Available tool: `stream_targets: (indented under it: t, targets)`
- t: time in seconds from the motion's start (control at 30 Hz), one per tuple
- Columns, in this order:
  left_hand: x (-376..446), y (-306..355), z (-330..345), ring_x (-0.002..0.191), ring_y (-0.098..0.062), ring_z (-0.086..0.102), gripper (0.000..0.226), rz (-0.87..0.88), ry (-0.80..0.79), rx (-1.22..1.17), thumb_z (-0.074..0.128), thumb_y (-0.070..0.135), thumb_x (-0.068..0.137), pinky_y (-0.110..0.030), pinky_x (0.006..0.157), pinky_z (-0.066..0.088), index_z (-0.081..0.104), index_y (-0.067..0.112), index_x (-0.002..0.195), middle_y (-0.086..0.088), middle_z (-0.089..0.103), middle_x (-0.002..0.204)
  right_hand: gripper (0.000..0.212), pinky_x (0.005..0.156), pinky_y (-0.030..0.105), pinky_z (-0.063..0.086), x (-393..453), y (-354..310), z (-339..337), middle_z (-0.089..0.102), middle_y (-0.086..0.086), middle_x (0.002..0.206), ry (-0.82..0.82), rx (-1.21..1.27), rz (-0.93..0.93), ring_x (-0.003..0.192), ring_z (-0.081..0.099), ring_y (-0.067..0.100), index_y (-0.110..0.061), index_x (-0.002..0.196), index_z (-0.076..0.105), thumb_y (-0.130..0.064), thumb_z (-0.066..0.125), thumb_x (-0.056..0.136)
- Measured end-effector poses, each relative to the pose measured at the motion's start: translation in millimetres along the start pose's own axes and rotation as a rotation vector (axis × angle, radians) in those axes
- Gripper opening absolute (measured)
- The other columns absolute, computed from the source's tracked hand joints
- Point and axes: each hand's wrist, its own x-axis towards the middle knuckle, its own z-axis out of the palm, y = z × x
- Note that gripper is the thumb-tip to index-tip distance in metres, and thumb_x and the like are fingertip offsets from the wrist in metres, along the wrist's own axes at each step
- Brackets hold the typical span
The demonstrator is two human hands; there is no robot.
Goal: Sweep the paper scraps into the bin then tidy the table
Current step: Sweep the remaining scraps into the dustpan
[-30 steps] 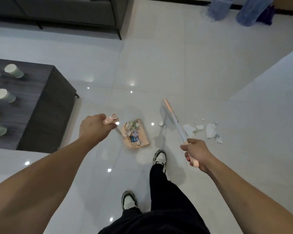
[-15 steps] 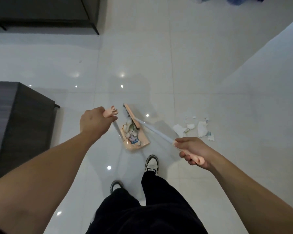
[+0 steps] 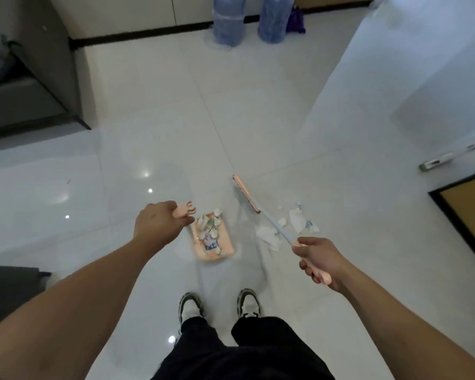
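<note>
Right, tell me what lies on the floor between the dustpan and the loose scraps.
In the head view, only bare white tile lies between the dustpan and the loose scraps; the broom is beyond that stretch.

Dim, cool indoor light on a glossy floor

Small ceiling-light glints dot the tiles (image 3: 148,185) beyond the left hand (image 3: 159,224) fingers; soft shadows spread under both arms. The broom (image 3: 258,212) and edges look slightly blurred, and the wide lens bends the room's lines.
</note>
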Motion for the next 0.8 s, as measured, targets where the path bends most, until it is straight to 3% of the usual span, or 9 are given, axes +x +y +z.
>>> stream_targets:
  t: [0.13,0.27,0.4,0.6,0.73,0.8]
  targets:
    - [32.5,25.4,1.9,0.066,-0.017,0.053,0.042,0.092,-0.052,0.035,0.063,0.063,0.071,-0.028,0.05,0.031,0.053,0.023,0.062,0.005,0.057,0.059,0.029,0.04,0.02,0.033,5.1,9.7,-16.2,0.051,0.011,0.065,0.122,0.055,0.031,0.039,0.042,0.016,-0.025,0.117,0.056,-0.013,0.065,0.091]
    - [54.8,59.3,20.0,0.063,-0.015,0.054,0.04,0.157,-0.081,0.058,0.061,0.064,0.07,-0.027,0.05,0.033,0.054,0.025,0.062,0.006,0.057,0.057,0.009,0.04,0.02,0.033,28.9,10.6,-43.2,0.047,0.01,0.062,0.198,0.037,0.061,0.038,0.041,0.019,-0.013,0.093,0.055,-0.006,0.06,0.092]
    - [67.4,95.4,45.1,0.057,-0.012,0.051,0.046,0.185,-0.108,0.124,0.061,0.067,0.071,-0.027,0.048,0.031,0.05,0.023,0.06,0.006,0.055,0.053,0.012,0.042,0.02,0.033,68.5,4.8,-86.9,0.044,0.009,0.058,0.255,0.071,0.114,0.042,0.042,0.019,-0.01,0.083,0.056,-0.001,0.059,0.091]
    - [82.5,137.0,79.0,0.053,-0.013,0.048,0.051,0.209,-0.073,0.168,0.053,0.072,0.068,-0.027,0.047,0.029,0.046,0.022,0.058,0.005,0.051,0.047,0.018,0.04,0.02,0.036,113.8,19.7,-145.3,0.052,0.012,0.07,0.263,0.105,0.205,0.048,0.047,0.021,-0.008,0.108,0.062,-0.005,0.064,0.091]
    - [90.8,144.7,82.7,0.055,-0.013,0.047,0.051,0.215,-0.08,0.212,0.052,0.074,0.067,-0.026,0.048,0.031,0.047,0.023,0.061,0.006,0.052,0.051,0.027,0.043,0.025,0.038,113.1,35.3,-141.4,0.054,0.014,0.074,0.159,0.029,0.233,0.049,0.047,0.022,-0.017,0.113,0.053,-0.004,0.064,0.092]
    - [95.7,145.1,81.3,0.055,-0.012,0.047,0.051,0.215,-0.077,0.212,0.052,0.074,0.067,-0.026,0.048,0.03,0.048,0.024,0.062,0.006,0.053,0.053,0.022,0.043,0.025,0.038,105.0,41.5,-128.6,0.051,0.012,0.068,0.111,-0.028,0.239,0.046,0.046,0.021,-0.015,0.106,0.052,-0.002,0.06,0.091]
